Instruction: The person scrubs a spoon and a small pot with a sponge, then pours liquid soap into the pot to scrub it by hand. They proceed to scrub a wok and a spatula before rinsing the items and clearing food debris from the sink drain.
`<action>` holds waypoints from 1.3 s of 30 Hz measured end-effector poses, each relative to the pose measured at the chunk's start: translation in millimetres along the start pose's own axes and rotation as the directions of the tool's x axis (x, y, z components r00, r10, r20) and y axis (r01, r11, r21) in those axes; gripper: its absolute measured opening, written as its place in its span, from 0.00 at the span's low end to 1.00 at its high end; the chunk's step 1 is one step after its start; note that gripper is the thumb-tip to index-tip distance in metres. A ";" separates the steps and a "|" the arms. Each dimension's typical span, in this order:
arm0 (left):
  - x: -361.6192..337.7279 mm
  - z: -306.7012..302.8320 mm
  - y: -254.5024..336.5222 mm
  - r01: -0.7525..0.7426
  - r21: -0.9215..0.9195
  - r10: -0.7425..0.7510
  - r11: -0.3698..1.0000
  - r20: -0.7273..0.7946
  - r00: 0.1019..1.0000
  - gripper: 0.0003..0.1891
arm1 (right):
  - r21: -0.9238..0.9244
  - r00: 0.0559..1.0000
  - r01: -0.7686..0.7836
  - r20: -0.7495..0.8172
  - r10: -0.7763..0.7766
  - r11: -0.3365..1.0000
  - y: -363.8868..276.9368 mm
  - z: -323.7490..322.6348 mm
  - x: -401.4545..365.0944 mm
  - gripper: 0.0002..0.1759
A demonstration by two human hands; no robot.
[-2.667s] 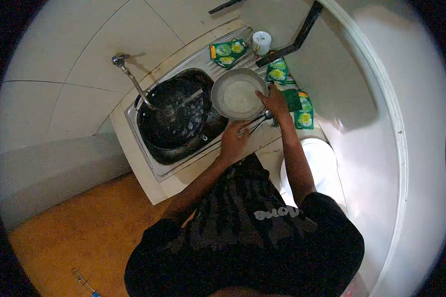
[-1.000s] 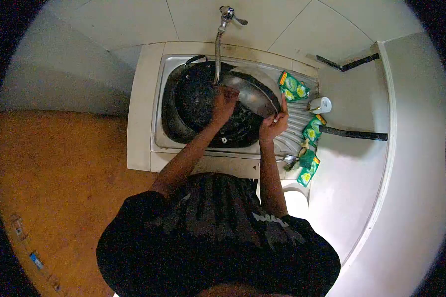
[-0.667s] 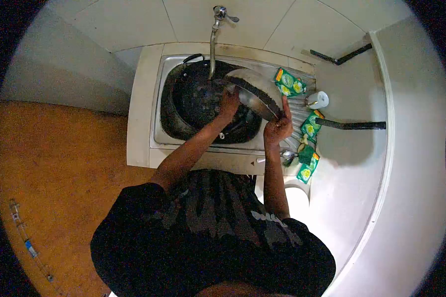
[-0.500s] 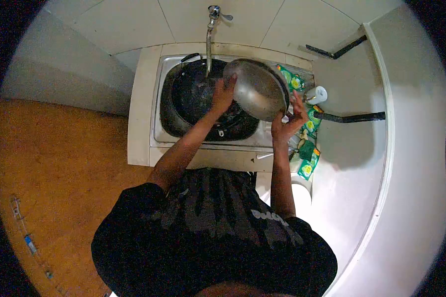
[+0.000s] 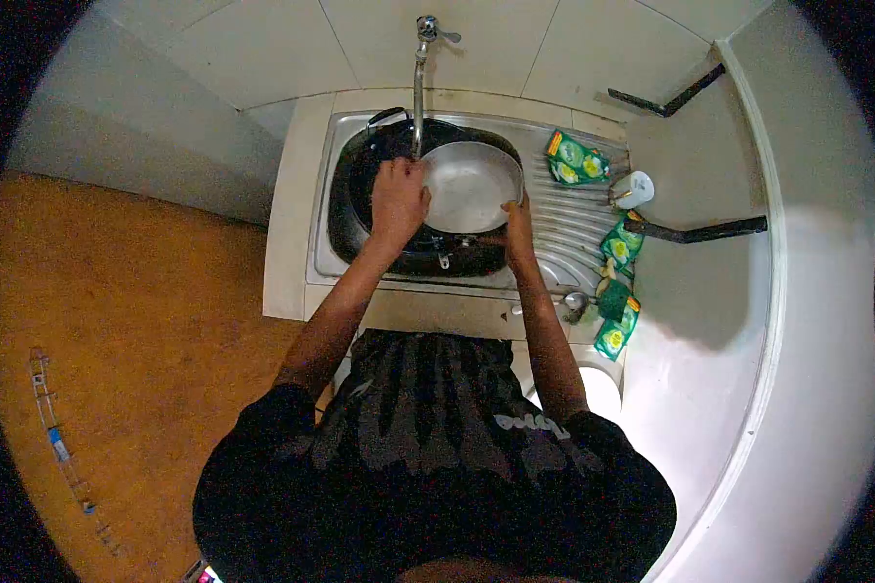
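A round silver metal pan [image 5: 472, 187] is held over the sink, just below and right of the tap spout [image 5: 418, 107], its inside facing up. My right hand [image 5: 519, 228] grips its right rim, the thumb over the edge. My left hand [image 5: 399, 202] is closed at the left rim, close under the spout; its fingertips are partly hidden. Beneath the pan, a large black wok [image 5: 365, 175] with a loop handle sits in the sink basin, largely covered by the pan and my hands.
Right of the basin is a ribbed steel drainboard [image 5: 564, 219]. Along it lie green packets [image 5: 578, 158], a white cup [image 5: 634, 190], a green scouring pad [image 5: 612, 300] and a ladle-like metal utensil [image 5: 575, 303]. A black bracket [image 5: 700, 233] juts from the right wall.
The pan has moved left and down from over the drainboard side, and its tilt has changed so the inside shows. Both hands moved left with it; my right hand now wraps the rim.
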State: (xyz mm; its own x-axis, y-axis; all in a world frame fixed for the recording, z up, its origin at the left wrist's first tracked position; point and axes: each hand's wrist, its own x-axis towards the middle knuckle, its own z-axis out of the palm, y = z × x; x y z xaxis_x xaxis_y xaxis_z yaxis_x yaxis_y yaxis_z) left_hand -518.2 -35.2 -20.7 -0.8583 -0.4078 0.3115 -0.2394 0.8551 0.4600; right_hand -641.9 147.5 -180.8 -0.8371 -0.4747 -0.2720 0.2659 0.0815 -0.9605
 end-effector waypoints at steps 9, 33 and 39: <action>60.9 73.8 -73.8 -0.051 0.236 -0.114 0.970 0.634 0.765 0.27 | 0.218 0.992 -0.111 0.081 0.096 0.970 -86.6 75.1 -19.7 0.38; 12.8 -22.6 -63.6 0.061 0.255 -0.106 0.965 0.169 0.980 0.32 | 0.407 0.990 -0.107 -0.045 0.137 0.907 -75.6 95.4 -10.4 0.35; -2.8 -12.8 -80.2 0.565 -0.766 -0.548 0.305 0.344 0.762 0.29 | 0.024 0.999 0.046 -0.019 -0.046 0.999 -68.6 72.3 -1.1 0.34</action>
State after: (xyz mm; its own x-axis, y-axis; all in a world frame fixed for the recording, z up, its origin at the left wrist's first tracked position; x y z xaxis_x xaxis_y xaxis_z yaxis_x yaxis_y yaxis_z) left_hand -490.7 -106.8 -47.7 -0.6792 -0.6694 -0.3009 -0.2105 -0.2151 0.9536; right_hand -624.7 79.1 -110.4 -0.8572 -0.4612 -0.2290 0.2386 0.0384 -0.9704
